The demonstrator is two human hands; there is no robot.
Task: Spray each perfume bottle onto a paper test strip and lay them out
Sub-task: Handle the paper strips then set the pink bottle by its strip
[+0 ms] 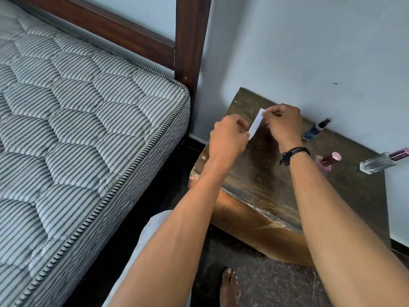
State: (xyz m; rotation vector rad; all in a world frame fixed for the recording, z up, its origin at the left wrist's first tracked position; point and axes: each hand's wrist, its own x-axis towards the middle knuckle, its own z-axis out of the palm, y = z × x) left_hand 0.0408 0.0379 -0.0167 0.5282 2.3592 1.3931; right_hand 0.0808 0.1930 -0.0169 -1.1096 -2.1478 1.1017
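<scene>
Pale wall behind, speckled dark floor below, one worn dark table at centre right. Carries three perfume bottles toward right of frame: blue bottle, pink bottle, clear bottle. One white paper strip at centre, above table top, pinched at upper end by right hand, at lower end by left hand, fingers curled. One striped mattress at left

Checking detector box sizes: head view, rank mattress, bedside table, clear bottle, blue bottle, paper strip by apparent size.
1. mattress
2. bedside table
3. clear bottle
4. blue bottle and paper strip: look alike, strip ends covered, so unranked.
</scene>
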